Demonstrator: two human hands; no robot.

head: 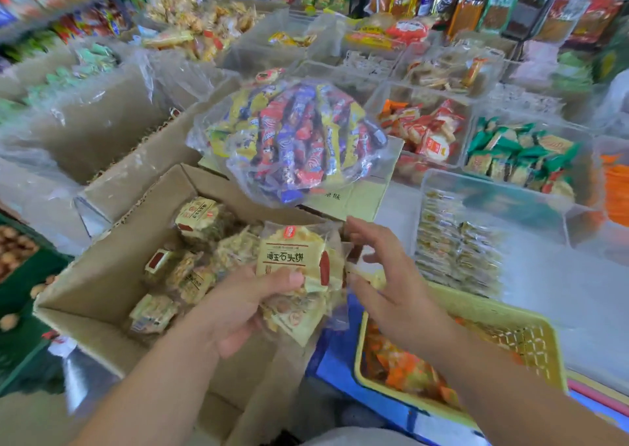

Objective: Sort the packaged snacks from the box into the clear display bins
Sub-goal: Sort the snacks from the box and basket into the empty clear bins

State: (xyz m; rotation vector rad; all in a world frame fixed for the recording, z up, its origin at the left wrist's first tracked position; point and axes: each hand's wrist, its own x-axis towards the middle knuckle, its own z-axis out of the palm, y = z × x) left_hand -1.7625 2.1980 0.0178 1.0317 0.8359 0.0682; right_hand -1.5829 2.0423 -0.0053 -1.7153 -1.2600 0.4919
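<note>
The left hand (238, 313) has its thumb (289, 280) pressed flat on the top wrapper and its other fingers curled beneath, clamping a small stack of cream snack packets (292, 261). The hold suits carrying several pieces at once, not one. Just right of that stack, the right hand (384, 282) is held with its fingers (367, 234) spread and loosely bent, holding nothing. Its fingertips lie at the wrappers' edge, though actual contact cannot be confirmed, and the posture suggests it is steadying or squaring the stack. Below and left of the gripping fingers is the open cardboard box (102, 275), with more loose packets (190, 275) of the same kind on its floor, so the lift is judged to be partway through the sort. Beyond the right fingertips stands a clear bin (510, 200) already lined with similar pale packets, the likely destination. Directly beyond both hands, a clear bag of mixed sweets (289, 139) rests on the box's far flap. Under the right wrist sits a yellow basket (493, 309) holding orange-wrapped goods.
</note>
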